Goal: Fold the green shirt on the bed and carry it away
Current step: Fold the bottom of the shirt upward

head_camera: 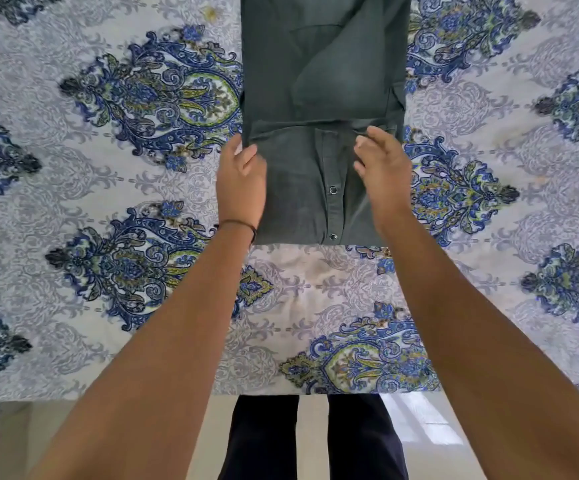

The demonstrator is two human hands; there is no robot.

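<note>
The green shirt (319,84) lies on the bed as a long narrow strip running away from me, its sides folded in. Its near end is folded up over itself, with the button placket and two snaps showing. My left hand (241,181) pinches the left corner of that folded flap, thumb under and fingers on top. My right hand (381,168) hovers over the flap's right side with fingers slightly spread, touching or just above the cloth; it grips nothing that I can see.
The bed (115,188) is covered by a white sheet with blue and green paisley motifs. Its near edge runs across the bottom, with pale floor tiles (426,431) and my dark trouser legs (315,441) below it.
</note>
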